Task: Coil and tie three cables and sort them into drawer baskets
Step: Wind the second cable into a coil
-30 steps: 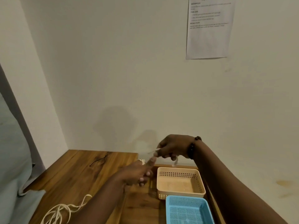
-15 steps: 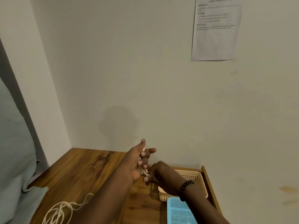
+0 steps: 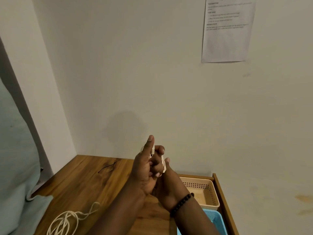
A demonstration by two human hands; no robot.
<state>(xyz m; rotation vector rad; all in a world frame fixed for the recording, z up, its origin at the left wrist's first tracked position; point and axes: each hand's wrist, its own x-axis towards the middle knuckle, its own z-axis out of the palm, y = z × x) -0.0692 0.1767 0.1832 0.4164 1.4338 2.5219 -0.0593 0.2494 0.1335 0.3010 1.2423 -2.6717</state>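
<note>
Both hands are raised above the worktop [image 3: 88, 180], close together. The left hand [image 3: 144, 170] stands upright with its forefinger pointing up; a thin white cable [image 3: 163, 164] is wound round its other fingers, and a ribbed white plug end shows just beside the forefinger. The right hand [image 3: 166, 182] sits just behind and right of it, its fingers pinching the cable at the wound loops. The left hand's grip is partly curled round the turns it carries; the right hand's grip is pressed together on the strand.

Handling, as judged: the cable is light, soft and limp, with little spring. It should coil tightly but slip off the fingers if tension is released. The best hold is across the bundle of turns, not on the plug, which is the only stiff part.

A second white cable [image 3: 67, 221] lies loose in open loops at the near left of the worktop, untied. A short dark tie [image 3: 107, 167] lies far left on the wood.

Containers: a beige basket [image 3: 211, 190] sits in the open drawer [image 3: 223, 197] at the right; its visible floor holds nothing. A blue basket [image 3: 218, 223] is nearer, mostly hidden by the right forearm; its contents cannot be determined.
</note>
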